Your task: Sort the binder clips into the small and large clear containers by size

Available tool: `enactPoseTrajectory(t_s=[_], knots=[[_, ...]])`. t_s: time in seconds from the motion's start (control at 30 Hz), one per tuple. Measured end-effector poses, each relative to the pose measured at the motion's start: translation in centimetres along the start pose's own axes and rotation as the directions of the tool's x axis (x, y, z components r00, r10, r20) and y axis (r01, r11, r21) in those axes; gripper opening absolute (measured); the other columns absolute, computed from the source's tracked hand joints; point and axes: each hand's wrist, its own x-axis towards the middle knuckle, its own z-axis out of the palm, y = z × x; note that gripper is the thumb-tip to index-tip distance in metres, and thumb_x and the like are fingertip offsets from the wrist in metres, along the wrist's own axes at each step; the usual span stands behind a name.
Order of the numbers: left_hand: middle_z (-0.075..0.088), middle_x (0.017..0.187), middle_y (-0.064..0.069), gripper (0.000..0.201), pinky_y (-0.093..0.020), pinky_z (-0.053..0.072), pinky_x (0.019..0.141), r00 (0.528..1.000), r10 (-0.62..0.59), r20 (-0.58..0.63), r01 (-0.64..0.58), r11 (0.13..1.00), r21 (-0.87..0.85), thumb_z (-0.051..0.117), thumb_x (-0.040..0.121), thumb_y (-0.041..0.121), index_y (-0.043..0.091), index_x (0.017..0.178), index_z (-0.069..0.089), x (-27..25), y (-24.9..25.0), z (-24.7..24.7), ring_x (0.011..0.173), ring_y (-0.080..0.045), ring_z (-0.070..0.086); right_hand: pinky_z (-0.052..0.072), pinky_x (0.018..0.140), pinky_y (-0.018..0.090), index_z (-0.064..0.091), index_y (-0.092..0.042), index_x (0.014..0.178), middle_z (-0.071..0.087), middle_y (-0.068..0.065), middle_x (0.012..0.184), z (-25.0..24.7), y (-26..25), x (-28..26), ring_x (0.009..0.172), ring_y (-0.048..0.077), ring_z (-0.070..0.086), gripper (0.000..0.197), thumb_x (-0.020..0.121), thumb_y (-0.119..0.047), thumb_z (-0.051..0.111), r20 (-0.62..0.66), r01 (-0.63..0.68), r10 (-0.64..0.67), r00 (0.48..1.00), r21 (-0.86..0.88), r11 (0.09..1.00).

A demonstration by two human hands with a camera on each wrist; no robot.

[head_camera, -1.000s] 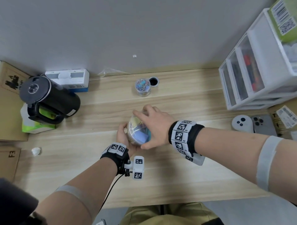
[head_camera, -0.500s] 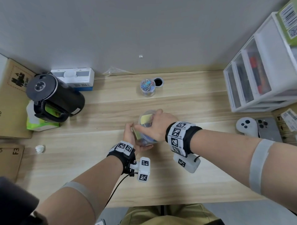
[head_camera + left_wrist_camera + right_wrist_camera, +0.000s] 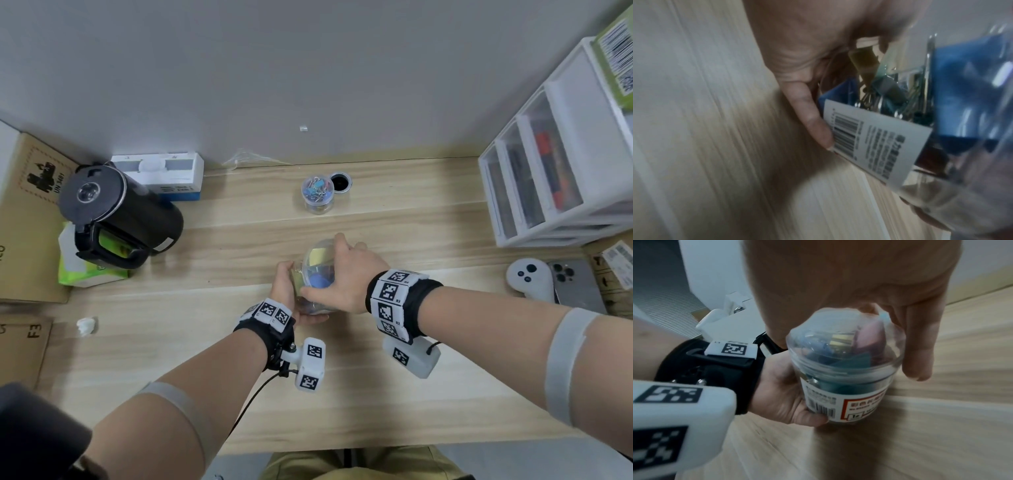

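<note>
Near the surface's [image 3: 171, 342] middle, large clear container [image 3: 844, 369] of binder clips, gripped at its base by left hand [image 3: 286, 291] for steadiness; right hand [image 3: 346, 274] fingers clasping the domed lid, apparently to open it. Small clear container [image 3: 317, 195] near the back edge.

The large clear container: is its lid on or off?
On. The domed lid sits on the large clear container, right hand over it, left hand gripping below.
</note>
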Motion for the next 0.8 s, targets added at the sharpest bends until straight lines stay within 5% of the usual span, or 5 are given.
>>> enactPoseTrajectory(t_s=[0.1,0.27,0.33,0.43,0.8], knots=[[0.077,0.080,-0.010,0.062,-0.044,0.059,0.074,1.000,0.018,0.000,-0.018,1.000,0.024,0.033,0.094,0.060,0.014,0.097,0.074,0.1,0.0,0.6,0.074,-0.032,0.071,0.046,0.071,0.034,0.030,-0.022,0.129,0.048,0.007,0.103,0.2,0.4,0.3,0.083,0.026,0.053,0.101,0.054,-0.084,0.059,0.009,-0.062,0.062,0.998,0.065,0.996],[0.077,0.082,-0.012,0.057,-0.052,0.059,0.088,0.997,0.043,0.063,-0.044,0.999,0.003,0.034,0.098,0.055,0.012,0.106,0.070,0.5,1.3,1.7,0.065,-0.027,0.073,0.045,0.097,0.044,0.005,-0.025,0.152,0.042,0.016,0.130,-0.8,2.0,1.1,0.116,0.035,0.047,0.119,0.060,-0.078,0.058,-0.076,0.015,-0.011,0.997,0.058,0.998],[0.075,0.094,-0.016,0.054,-0.053,0.058,0.090,0.995,0.068,0.069,-0.072,0.996,0.049,0.032,0.103,0.053,0.011,0.107,0.065,0.7,2.1,2.2,0.080,-0.031,0.073,0.045,0.097,0.045,0.003,-0.025,0.153,0.042,0.015,0.130,-1.6,2.9,1.9,0.117,0.035,0.045,0.122,0.058,-0.076,0.061,-0.134,0.027,-0.029,0.991,-0.013,1.000],[0.066,0.111,-0.021,0.049,-0.050,0.058,0.086,0.993,0.098,0.061,-0.102,0.992,0.073,0.035,0.105,0.052,0.009,0.105,0.059,1.1,3.0,2.7,0.103,-0.038,0.064,0.047,0.091,0.045,0.014,-0.018,0.147,0.045,0.013,0.126,-3.1,4.3,3.5,0.111,0.033,0.048,0.116,0.057,-0.073,0.064,-0.232,-0.017,-0.013,0.973,-0.126,0.992],[0.067,0.098,-0.019,0.048,-0.040,0.054,0.074,0.992,0.124,-0.014,-0.122,0.987,0.101,0.039,0.103,0.049,0.006,0.107,0.059,2.1,4.0,-0.6,0.083,-0.032,0.066,0.047,0.087,0.044,0.036,-0.011,0.124,0.047,0.010,0.121,-7.4,6.3,9.5,0.109,0.033,0.049,0.093,0.061,-0.075,0.062,-0.329,-0.107,0.041,0.944,-0.185,0.977]])
